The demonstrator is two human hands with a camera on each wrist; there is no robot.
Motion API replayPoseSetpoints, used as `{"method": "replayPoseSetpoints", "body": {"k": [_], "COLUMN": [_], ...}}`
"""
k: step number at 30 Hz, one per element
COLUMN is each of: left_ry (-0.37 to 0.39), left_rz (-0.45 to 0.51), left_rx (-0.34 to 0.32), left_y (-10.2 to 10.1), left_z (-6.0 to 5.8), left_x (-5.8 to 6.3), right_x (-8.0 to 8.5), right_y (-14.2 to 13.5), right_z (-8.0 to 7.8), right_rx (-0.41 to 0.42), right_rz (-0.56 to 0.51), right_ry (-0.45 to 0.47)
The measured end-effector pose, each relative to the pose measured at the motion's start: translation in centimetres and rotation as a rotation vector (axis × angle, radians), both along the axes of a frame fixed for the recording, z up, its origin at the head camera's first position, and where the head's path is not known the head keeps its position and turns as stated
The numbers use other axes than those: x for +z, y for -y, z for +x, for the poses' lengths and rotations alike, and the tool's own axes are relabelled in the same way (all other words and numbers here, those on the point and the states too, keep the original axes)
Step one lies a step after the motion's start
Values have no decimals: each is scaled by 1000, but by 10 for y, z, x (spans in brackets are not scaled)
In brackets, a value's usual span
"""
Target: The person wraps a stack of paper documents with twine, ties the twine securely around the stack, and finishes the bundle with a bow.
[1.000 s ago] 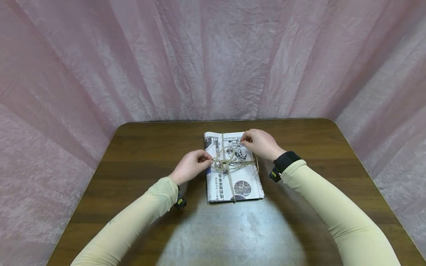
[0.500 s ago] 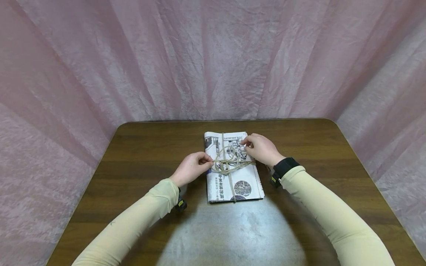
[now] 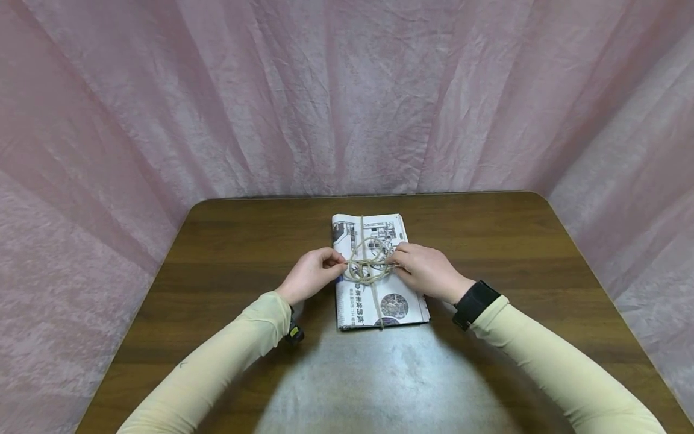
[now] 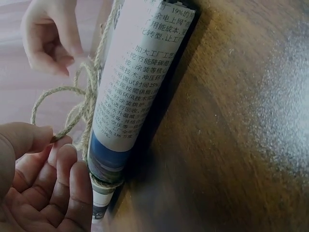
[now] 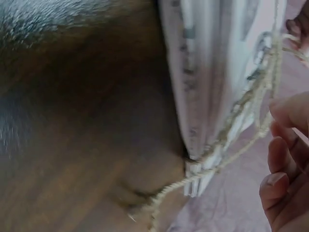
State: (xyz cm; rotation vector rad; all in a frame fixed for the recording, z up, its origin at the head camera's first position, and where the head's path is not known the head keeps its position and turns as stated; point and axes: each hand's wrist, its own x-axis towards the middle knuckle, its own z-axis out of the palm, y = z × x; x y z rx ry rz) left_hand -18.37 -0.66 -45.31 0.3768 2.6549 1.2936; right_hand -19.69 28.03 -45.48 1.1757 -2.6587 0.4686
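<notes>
A stack of folded newspaper (image 3: pixel 352 307) lies on the table, with twine (image 3: pixel 374 295) crossed around it and looped at the middle. My left hand (image 3: pixel 313 272) is at the stack's left side. Its thumb and forefinger pinch a loop of the twine (image 4: pixel 35 112), clear in the left wrist view. Over the stack's right half, my right hand (image 3: pixel 428 270) has its fingertips together at the twine beside the knot. In the right wrist view, a twine strand (image 5: pixel 231 159) runs to the right thumb and forefinger; the exact contact is partly hidden.
The brown wooden table (image 3: pixel 244 235) surrounds the stack and has a bright glare near its front. A pink curtain (image 3: pixel 379 120) hangs behind the table's back edge. A loose twine tail (image 5: pixel 153 205) hangs off the stack's right side.
My right hand has come down and nearer from the stack's upper right to the twine by the knot, its fingers closing there. My left hand keeps its pinch almost in place.
</notes>
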Motion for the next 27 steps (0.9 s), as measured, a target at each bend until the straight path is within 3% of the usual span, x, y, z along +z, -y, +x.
{"method": "replayPoseSetpoints", "body": {"k": [7, 18, 27], "left_ry": [13, 17, 33], "left_rz": [7, 22, 21], "left_rx": [5, 16, 31], "left_y": [2, 4, 6], "left_z": [0, 0, 1], "left_x": [-2, -3, -2], "right_x": [-9, -9, -1], "right_y": [1, 1, 0], "right_z": [-9, -13, -12], "right_rx": [-4, 61, 50], "right_rz": [11, 34, -19], "right_ry": [-19, -31, 0]}}
